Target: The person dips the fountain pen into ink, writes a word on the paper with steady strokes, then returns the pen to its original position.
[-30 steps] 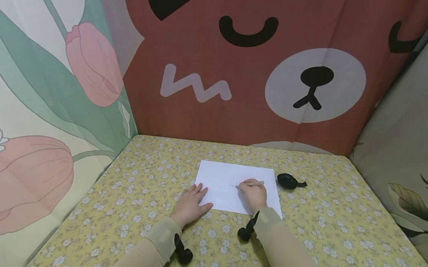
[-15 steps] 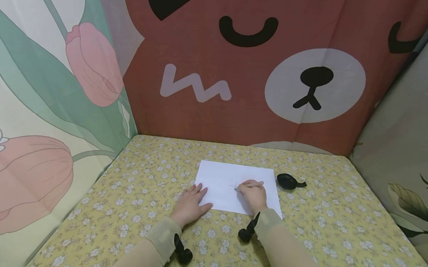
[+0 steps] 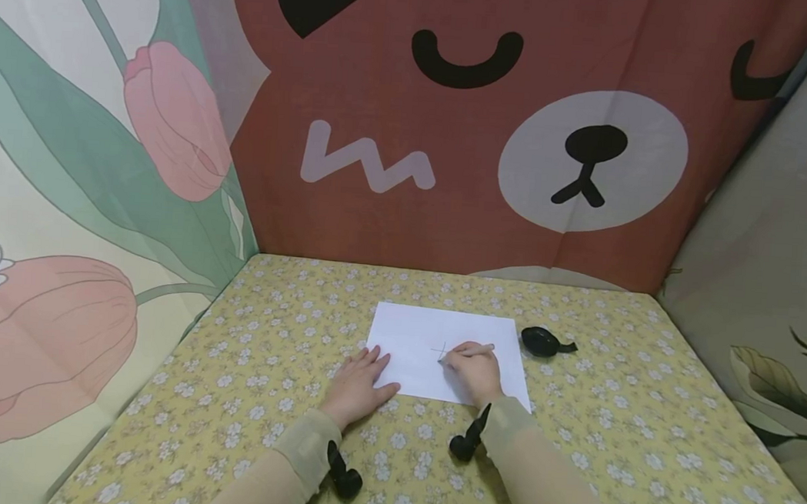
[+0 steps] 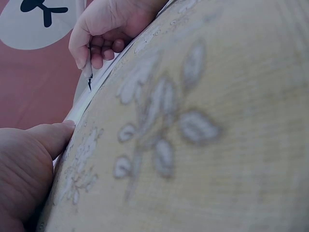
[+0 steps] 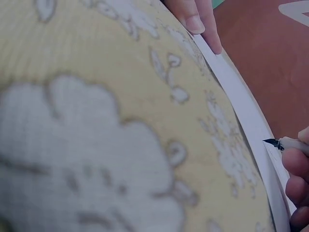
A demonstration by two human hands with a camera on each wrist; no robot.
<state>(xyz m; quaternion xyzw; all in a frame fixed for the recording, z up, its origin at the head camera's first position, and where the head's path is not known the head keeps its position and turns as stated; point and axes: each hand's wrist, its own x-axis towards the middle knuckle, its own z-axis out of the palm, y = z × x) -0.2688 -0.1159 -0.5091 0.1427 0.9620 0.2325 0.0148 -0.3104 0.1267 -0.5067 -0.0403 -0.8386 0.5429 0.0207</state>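
Observation:
A white sheet of paper (image 3: pixel 405 331) lies on the flowered tablecloth. My left hand (image 3: pixel 359 386) rests flat at its lower left edge, fingers straight and spread, the thumb on the near edge. My right hand (image 3: pixel 478 375) pinches a slim pale pen (image 5: pixel 292 144) between thumb and fingers over the right half of the sheet. In the right wrist view its dark pointed tip is right at the paper. Thin dark strokes (image 3: pixel 437 350) crossing one another show beside the tip in the head view. The other right fingers are curled under, near the paper.
A small black rounded object with a short tail (image 3: pixel 540 342) lies right of the paper. The yellow flowered tablecloth (image 3: pixel 266 336) covers the table. Printed cloths hang behind and at both sides, the back one with a brown bear (image 3: pixel 349 225). Black camera mounts (image 3: pixel 344 476) sit on both wrists.
The pen tip and right hand have moved slightly down and left on the paper, and a short slanting stroke now shows below the crossed lines. The left hand stays in place.

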